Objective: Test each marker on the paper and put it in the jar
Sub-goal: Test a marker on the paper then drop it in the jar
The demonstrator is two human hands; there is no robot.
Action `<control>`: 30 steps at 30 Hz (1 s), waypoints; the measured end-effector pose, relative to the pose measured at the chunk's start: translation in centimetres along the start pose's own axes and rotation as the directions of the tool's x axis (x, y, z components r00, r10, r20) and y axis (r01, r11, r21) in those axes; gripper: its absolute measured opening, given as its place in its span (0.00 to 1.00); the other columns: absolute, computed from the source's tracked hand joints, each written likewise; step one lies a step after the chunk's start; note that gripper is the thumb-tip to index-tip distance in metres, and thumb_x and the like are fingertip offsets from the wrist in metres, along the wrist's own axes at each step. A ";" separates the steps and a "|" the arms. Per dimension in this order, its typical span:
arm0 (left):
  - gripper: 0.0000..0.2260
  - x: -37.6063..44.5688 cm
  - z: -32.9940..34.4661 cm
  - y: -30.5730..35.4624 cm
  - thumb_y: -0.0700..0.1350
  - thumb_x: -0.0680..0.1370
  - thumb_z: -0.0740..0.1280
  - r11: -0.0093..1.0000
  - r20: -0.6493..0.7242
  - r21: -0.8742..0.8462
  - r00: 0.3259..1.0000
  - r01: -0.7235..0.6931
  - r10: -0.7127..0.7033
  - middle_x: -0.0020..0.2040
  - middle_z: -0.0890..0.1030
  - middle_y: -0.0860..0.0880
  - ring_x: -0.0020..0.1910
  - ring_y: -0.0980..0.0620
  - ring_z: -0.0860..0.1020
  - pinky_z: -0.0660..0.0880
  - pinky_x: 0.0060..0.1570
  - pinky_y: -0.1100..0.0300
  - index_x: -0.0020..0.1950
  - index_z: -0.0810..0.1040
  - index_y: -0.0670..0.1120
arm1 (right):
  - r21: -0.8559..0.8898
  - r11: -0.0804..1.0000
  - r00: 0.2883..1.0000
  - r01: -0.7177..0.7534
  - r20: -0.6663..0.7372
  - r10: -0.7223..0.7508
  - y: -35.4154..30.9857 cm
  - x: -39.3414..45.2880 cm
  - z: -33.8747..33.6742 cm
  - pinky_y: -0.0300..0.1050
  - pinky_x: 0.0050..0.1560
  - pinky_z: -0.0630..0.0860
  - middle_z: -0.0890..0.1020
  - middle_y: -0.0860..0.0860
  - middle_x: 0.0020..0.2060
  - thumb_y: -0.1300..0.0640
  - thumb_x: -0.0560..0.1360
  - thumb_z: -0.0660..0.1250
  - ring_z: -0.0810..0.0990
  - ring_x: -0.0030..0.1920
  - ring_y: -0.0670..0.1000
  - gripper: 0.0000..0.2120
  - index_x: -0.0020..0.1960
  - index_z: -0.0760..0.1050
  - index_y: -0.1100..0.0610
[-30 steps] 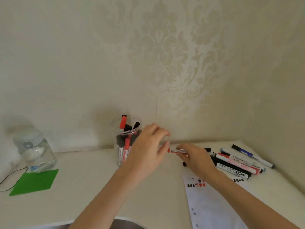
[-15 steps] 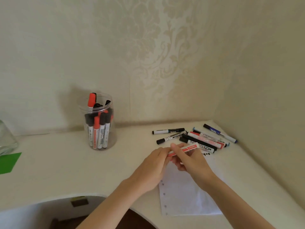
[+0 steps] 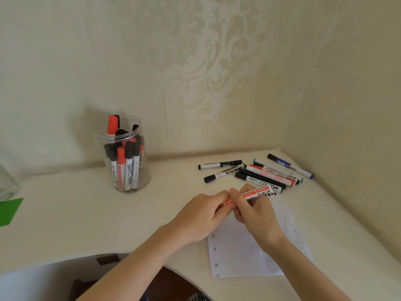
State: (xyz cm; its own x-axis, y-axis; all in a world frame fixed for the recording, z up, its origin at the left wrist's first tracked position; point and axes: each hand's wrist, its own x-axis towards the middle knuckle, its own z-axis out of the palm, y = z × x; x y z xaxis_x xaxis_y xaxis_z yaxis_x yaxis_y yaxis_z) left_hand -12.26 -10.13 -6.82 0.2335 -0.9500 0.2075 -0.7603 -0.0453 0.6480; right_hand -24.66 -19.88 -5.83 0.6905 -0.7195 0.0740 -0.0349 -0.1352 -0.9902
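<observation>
Above paper (image 3: 245,253), red marker (image 3: 256,192) pinched between left hand (image 3: 202,216), right hand (image 3: 256,211).

Both forearms reach in from six o'clock and meet. The left hand (image 3: 202,216) curls its fingers toward three o'clock; the right hand (image 3: 255,211), fingers bent, pinches toward nine o'clock, thumbs nearly touching.

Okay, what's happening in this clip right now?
A person is holding a red marker in both hands above a sheet of paper on the desk. The left hand pinches its cap end and the right hand grips the barrel. A clear jar further left already holds several markers, while a pile of loose markers lies by the corner, not yet in the jar.
</observation>
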 end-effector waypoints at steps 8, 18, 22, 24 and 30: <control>0.12 -0.5 -0.7 -0.5 0.55 0.83 0.55 0.998 0.045 0.052 0.998 0.031 -0.034 0.30 0.73 0.52 0.26 0.52 0.70 0.66 0.29 0.56 0.55 0.75 0.50 | 0.042 0.999 0.999 -0.013 0.041 0.012 0.6 0.1 0.7 0.38 0.27 0.63 0.70 0.50 0.24 0.58 0.81 0.65 0.63 0.25 0.48 0.14 0.39 0.70 0.62; 0.10 -0.3 -1.0 0.2 0.51 0.84 0.54 0.999 0.047 0.043 0.999 0.021 -0.023 0.34 0.74 0.53 0.30 0.54 0.72 0.70 0.33 0.55 0.57 0.72 0.49 | -0.030 0.999 0.999 0.043 0.008 -0.043 0.5 0.7 1.1 0.38 0.26 0.63 0.69 0.52 0.23 0.57 0.81 0.65 0.63 0.23 0.47 0.15 0.37 0.69 0.61; 0.12 -0.9 -1.0 -0.6 0.52 0.84 0.56 1.000 0.035 0.020 0.999 -0.009 0.009 0.28 0.70 0.52 0.25 0.52 0.68 0.66 0.29 0.56 0.62 0.73 0.51 | -0.031 0.995 0.992 0.098 0.086 -0.095 0.5 0.4 1.0 0.37 0.27 0.62 0.68 0.49 0.23 0.58 0.82 0.63 0.63 0.23 0.45 0.15 0.38 0.68 0.62; 0.13 -1.2 -1.3 -0.9 0.54 0.83 0.56 1.000 0.031 0.002 0.999 -0.005 0.004 0.27 0.70 0.51 0.25 0.52 0.68 0.65 0.29 0.56 0.66 0.73 0.55 | -0.050 0.990 0.984 0.128 0.129 -0.121 0.2 0.4 0.8 0.36 0.27 0.63 0.68 0.49 0.23 0.59 0.82 0.63 0.63 0.23 0.45 0.16 0.37 0.67 0.62; 0.23 -0.8 -2.1 -1.1 0.67 0.76 0.62 0.998 0.016 -0.046 0.999 0.046 -0.046 0.31 0.74 0.58 0.29 0.57 0.71 0.66 0.32 0.64 0.65 0.69 0.56 | 0.159 0.987 0.999 -0.034 -0.016 0.037 0.3 0.9 0.9 0.41 0.27 0.62 0.70 0.55 0.25 0.59 0.81 0.65 0.63 0.24 0.48 0.14 0.39 0.68 0.61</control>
State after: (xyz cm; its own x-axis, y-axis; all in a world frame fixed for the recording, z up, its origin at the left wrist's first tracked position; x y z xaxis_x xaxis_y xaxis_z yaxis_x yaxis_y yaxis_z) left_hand -10.34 -8.68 -6.10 0.2582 -0.9517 0.1659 -0.7199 -0.0750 0.6900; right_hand -23.39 -19.96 -6.18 0.6774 -0.7346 0.0391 0.0567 -0.0009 -0.9984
